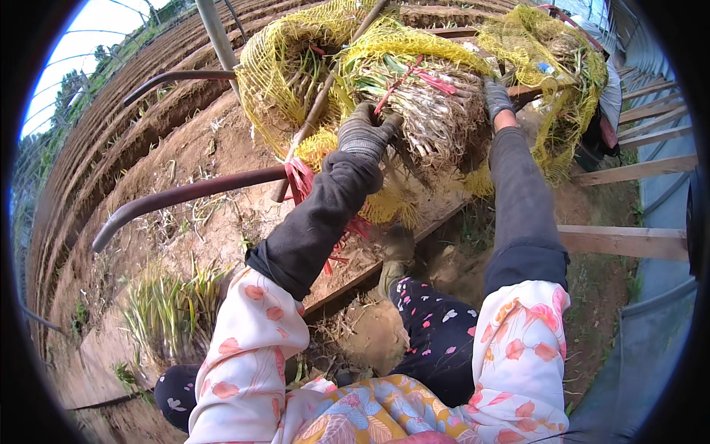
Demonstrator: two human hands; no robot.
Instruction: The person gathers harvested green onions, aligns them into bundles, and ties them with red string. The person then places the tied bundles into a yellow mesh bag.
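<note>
Both my hands wear grey gloves. A bundle of rooted green-leaved plants, tied with red string, lies on a yellow mesh net. My left hand is at the bundle's near left side, thumb and fingers against the stems; part of its grip is hidden. My right hand touches the root end at the right, its fingers partly hidden by roots, so its hold cannot be told. More plants in yellow net sit to the left, and another netted load to the right.
Curved metal handles of a cart stick out at left. A clump of green-leaved plants stands on the soil at lower left. Wooden planks run along the right near plastic sheeting. Ridged soil lies at far left.
</note>
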